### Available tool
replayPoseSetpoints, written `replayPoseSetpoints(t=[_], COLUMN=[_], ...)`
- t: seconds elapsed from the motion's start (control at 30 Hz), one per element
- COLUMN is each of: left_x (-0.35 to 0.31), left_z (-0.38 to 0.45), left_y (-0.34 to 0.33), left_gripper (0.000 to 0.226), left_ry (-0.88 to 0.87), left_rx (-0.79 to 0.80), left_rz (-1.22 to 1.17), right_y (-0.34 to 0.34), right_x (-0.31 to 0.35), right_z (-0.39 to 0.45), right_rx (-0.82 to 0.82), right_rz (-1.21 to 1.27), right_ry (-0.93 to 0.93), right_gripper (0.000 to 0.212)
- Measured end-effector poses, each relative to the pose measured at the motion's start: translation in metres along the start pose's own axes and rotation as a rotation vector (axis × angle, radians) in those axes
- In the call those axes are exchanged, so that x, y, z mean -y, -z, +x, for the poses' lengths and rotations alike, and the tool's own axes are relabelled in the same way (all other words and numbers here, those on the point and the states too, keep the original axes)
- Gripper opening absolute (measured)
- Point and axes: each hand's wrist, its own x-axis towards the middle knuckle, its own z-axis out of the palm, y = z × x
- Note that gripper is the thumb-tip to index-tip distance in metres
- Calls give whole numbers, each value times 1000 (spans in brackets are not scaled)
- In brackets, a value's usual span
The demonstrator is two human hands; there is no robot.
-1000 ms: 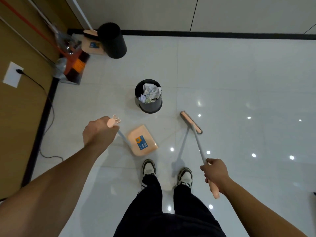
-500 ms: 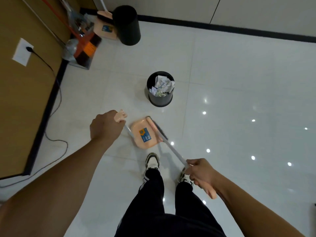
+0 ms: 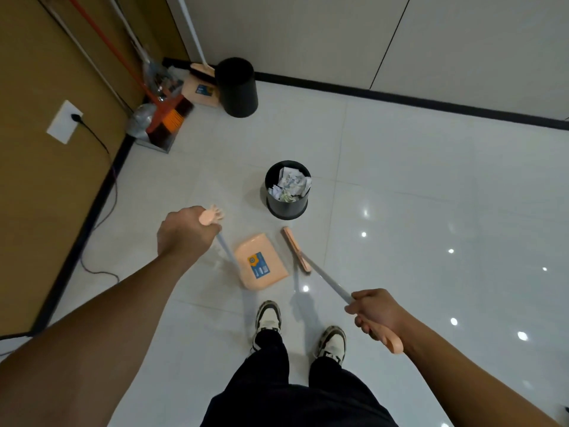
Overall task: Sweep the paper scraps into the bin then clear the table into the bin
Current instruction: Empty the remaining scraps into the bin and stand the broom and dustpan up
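A person stands on a shiny white floor and looks down at both hands. The left hand (image 3: 184, 234) is curled tight round the top of the dustpan (image 3: 261, 261) handle, and the pink pan sits flat on the floor just in front of the shoes (image 3: 268, 317). The right hand (image 3: 377, 312) grips the broom (image 3: 296, 250) handle near its pink end, and the broom head is down by the floor just to the right of the pan, not touching it. A small black bin (image 3: 287, 204) stands a little past the pan and the broom. The paper scraps (image 3: 291, 183) are inside this bin, all crumpled up. Far back by the wall stands a taller black bin (image 3: 237, 87). More brooms and another pink pan lean in the corner (image 3: 166, 97) beside it. A white plug socket (image 3: 64, 121) with a black wire is on the brown wall to the left.
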Motion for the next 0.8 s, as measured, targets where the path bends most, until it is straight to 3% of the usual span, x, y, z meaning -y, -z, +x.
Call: replayPoseSetpoints(t=[0.1, 0.43, 0.8], left_x=[-6, -49, -115], left_z=[5, 3, -19], left_y=[27, 115, 177], left_gripper=[30, 35, 22], left_ry=[90, 234, 29], left_rx=[-50, -299, -484], left_rz=[6, -171, -32], right_y=[11, 59, 86], right_x=[7, 37, 61], right_z=[5, -2, -36], right_rx=[-61, -153, -123], right_rz=[23, 163, 172], right_ry=[2, 207, 371], right_gripper=[8, 7, 8])
